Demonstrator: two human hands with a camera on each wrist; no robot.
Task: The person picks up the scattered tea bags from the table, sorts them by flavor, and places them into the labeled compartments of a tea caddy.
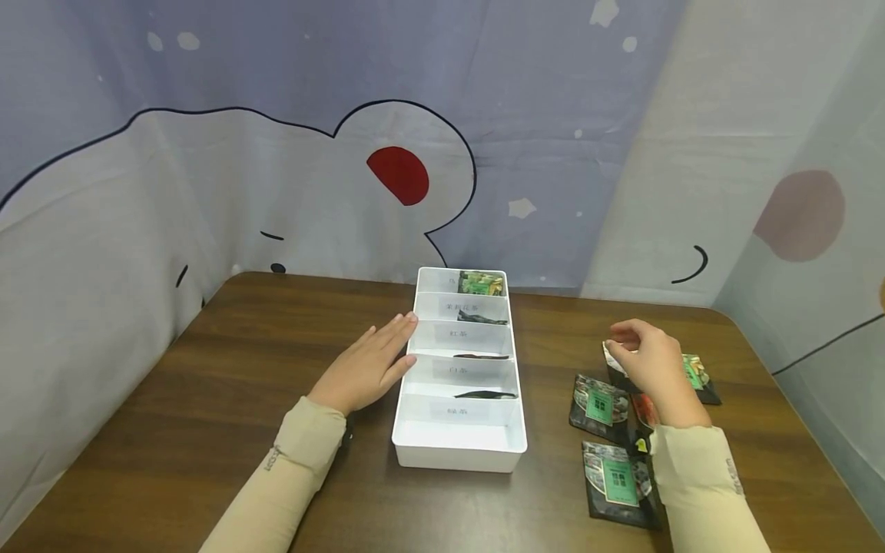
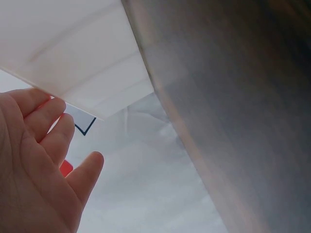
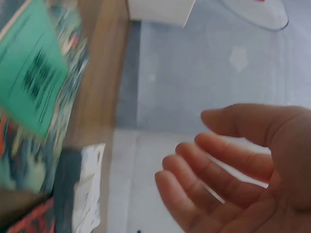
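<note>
A long white divided box (image 1: 456, 458) stands in the middle of the wooden table, with labelled compartments. My left hand (image 1: 369, 365) lies along its left side, fingers straight, fingertips at the rim. The left wrist view shows those fingers touching the box wall (image 2: 73, 58). On the right, my right hand (image 1: 653, 369) hovers over a group of tea sachets, its fingers loosely bent. In the right wrist view that hand (image 3: 233, 170) holds nothing. Near it lie a dark sachet with a green label (image 1: 598, 408), a red one (image 1: 644, 411) partly hidden by the arm, and a white-topped one (image 1: 615, 367).
Another green-labelled sachet (image 1: 618, 484) lies nearer the front, and one more (image 1: 698, 378) lies beyond the right hand. Inside the box, a green sachet (image 1: 482, 283) sits in the farthest compartment; edges of sachets show in the middle ones. A patterned curtain (image 1: 539, 153) hangs behind the table.
</note>
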